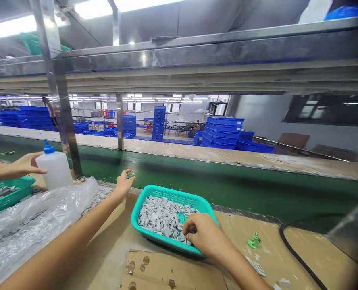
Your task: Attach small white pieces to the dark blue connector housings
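Note:
My left hand (125, 183) reaches out over the near edge of a green conveyor belt (173, 173), thumb and fingers apart. A tiny bluish spot shows between those fingers, too small to name. Inside a turquoise plastic basket (145, 233), my right hand (201, 233) is curled with its fingertips down at the small grey plastic pieces (162, 215). Whether it pinches one of them is hidden. The pieces are heaped toward the basket's left side, and some bare mesh floor shows near the right hand.
At left, another person's hand (24, 166) is at a white squeeze bottle (56, 169). Clear plastic sheeting (46, 217) covers more pieces beside another turquoise basket (18, 189). On the right are a small green figure (254, 241) and a black cable (296, 249). A metal post (61, 96) stands ahead.

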A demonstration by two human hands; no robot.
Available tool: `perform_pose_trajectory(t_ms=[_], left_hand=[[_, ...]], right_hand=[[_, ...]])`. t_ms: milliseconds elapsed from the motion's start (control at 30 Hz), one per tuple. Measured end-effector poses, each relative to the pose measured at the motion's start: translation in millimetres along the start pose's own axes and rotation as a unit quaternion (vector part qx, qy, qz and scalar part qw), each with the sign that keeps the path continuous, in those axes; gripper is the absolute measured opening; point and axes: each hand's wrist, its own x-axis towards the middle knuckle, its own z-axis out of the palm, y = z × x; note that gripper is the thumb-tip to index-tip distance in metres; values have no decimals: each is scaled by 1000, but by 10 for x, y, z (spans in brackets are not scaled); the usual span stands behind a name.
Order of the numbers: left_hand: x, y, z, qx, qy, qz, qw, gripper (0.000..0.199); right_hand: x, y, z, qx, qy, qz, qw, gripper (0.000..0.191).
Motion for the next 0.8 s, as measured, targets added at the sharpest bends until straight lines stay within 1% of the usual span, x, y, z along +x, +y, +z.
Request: perform_pose_trajectory(t_ms=[67,100,133,167,233,267,300,367,467,533,567,633,733,800], left_hand=[[-290,90,17,-1,-34,57,998,35],[-433,146,25,2,-64,85,994,32],[-562,199,34,10,-109,120,987,28],[-670,244,43,28,-162,160,973,26],[-812,295,66,90,-259,231,934,24],[-846,303,79,127,-292,256,913,25],[-860,303,91,161,-312,270,896,27],[-850,298,106,214,-334,271,877,30],[-803,306,117,283,-378,270,839,32],[-769,311,147,312,-389,273,823,28],[-755,311,170,320,-385,273,822,26],[-743,304,215,324,-366,278,827,22],[-760,295,240,298,-356,306,831,18],[-782,294,228,272,-344,323,838,19]], right_hand=[[-9,2,27,5,5,-6,1000,29],[-15,4,38,7,6,-9,1000,29],[-22,8,47,7,10,-9,1000,29],[-32,12,53,4,18,-8,1000,30],[-52,21,54,-5,39,-15,999,39],[-60,25,49,-10,46,-23,999,46],[-66,27,42,-14,46,-36,998,52],[-65,22,24,-16,13,-64,998,52],[-31,-3,10,-1,-60,-93,994,40],[6,-12,17,11,-73,-92,993,33],[21,-11,22,16,-74,-85,993,26],[37,-6,32,20,-67,-70,995,20],[22,4,41,22,-47,-62,997,21],[5,15,47,24,-36,-67,997,22]])
